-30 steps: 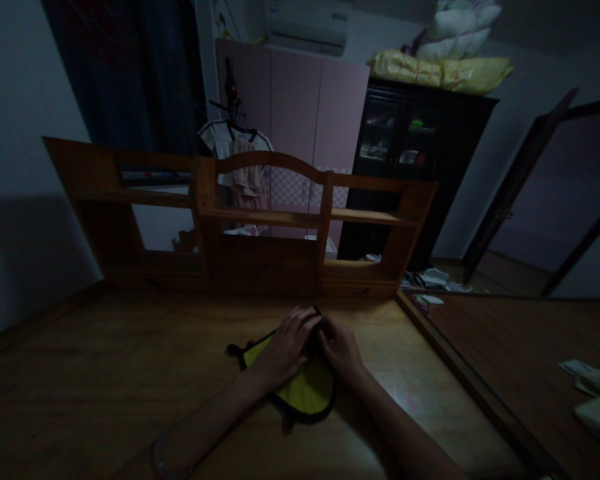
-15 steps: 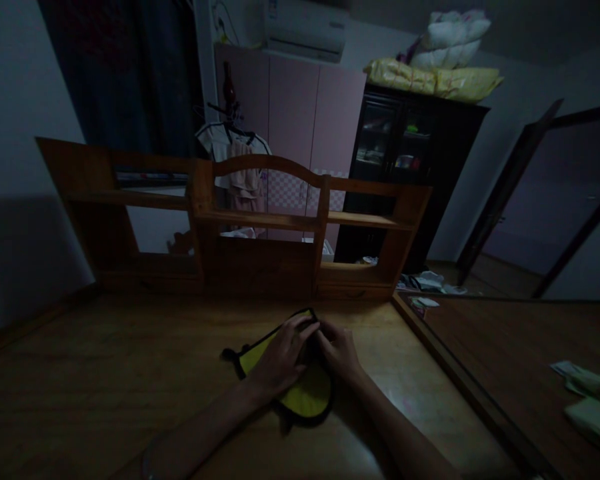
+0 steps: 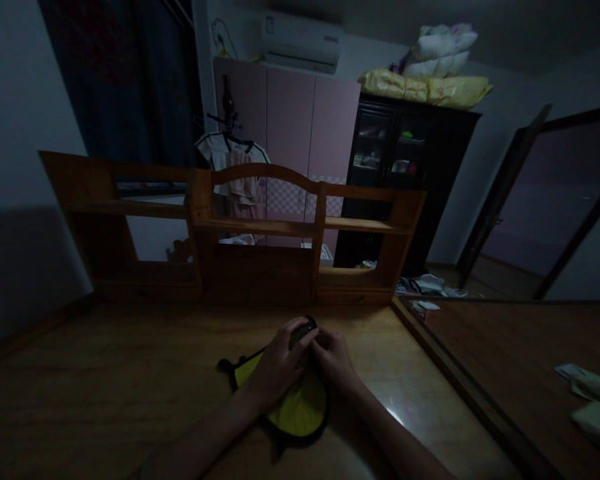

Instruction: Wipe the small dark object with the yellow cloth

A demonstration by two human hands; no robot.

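Observation:
A small yellow cloth piece with black edging (image 3: pixel 300 410) lies on the wooden table (image 3: pixel 105 387) in front of me. My left hand (image 3: pixel 275 367) rests on top of it, fingers curled over its far end. My right hand (image 3: pixel 333 357) meets the left at that same far end, fingers bent and pinching the black edge. The room is dim and the part of the cloth under the fingers is hidden.
A wooden shelf unit (image 3: pixel 230 227) stands along the table's back edge. The table's right edge (image 3: pixel 450 367) drops to a floor with folded cloths (image 3: pixel 593 400). Behind are a pink wardrobe (image 3: pixel 305 127) and a dark cabinet (image 3: pixel 405 173).
Both hands stay on the cloth's far end; the fingers have bunched closer together there. The view has tilted slightly, shifting the scene down in the frame.

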